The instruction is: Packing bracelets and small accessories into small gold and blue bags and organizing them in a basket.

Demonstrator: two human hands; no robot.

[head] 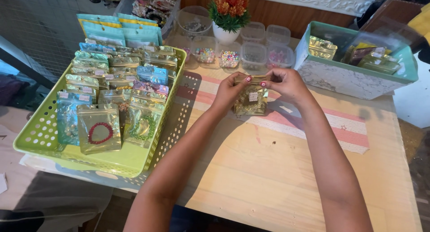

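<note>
From our head cam: both hands, left hand (229, 92) and right hand (286, 82), pinch the top edge of a gold pouch (251, 99), upright, long axis vertical, over the wooden table (268, 178). Contents too glary to tell. A green basket (40, 138) of pouches sits left.

Pouch (251, 99) between hands: shiny gold, small white label. Fingernails (248, 79): pink polish. Basket (42, 133): lime green, perforated walls. Bracelet (100, 132) in front pouch: red beads; neighbouring bracelet (144, 128): green. Rear packets (104, 31): teal, yellow edge. Cloth strip (345, 129): pink and white stripes. Box (347, 77): white marbled outside, mint green inside. Tabletop (268, 178): pale wood grain. Plant (230, 5): orange blooms, green leaves, white pot. Tub beads (229, 59): multicoloured.
</note>
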